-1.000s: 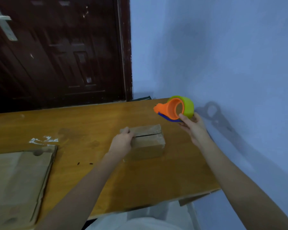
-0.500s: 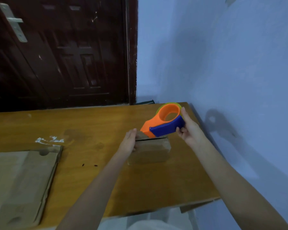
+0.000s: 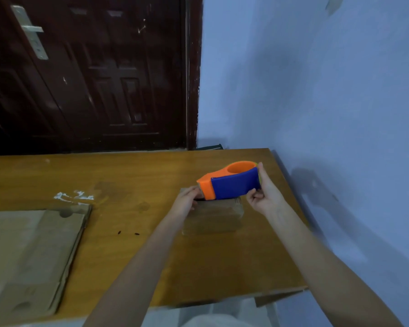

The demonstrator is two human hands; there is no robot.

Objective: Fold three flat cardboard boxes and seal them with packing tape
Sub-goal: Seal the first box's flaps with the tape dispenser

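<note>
A small folded cardboard box [image 3: 213, 219] stands on the wooden table [image 3: 128, 175], near its right side. My left hand [image 3: 185, 200] rests on the box's top left edge with fingers curled over it. My right hand [image 3: 265, 194] grips an orange and blue tape dispenser [image 3: 229, 181] by its rear end. The dispenser lies tilted just above the box top, its orange nose down by my left fingers. Whether tape touches the box is hidden.
A stack of flat cardboard sheets [image 3: 31, 256] lies on the table's left side. White residue [image 3: 72, 197] marks the wood behind it. A blue wall [image 3: 328, 114] runs along the table's right edge, and a dark door [image 3: 87, 74] stands behind.
My right hand has swung the dispenser from upright beside the box down and left over the box top. My left hand stays at the box's left edge.
</note>
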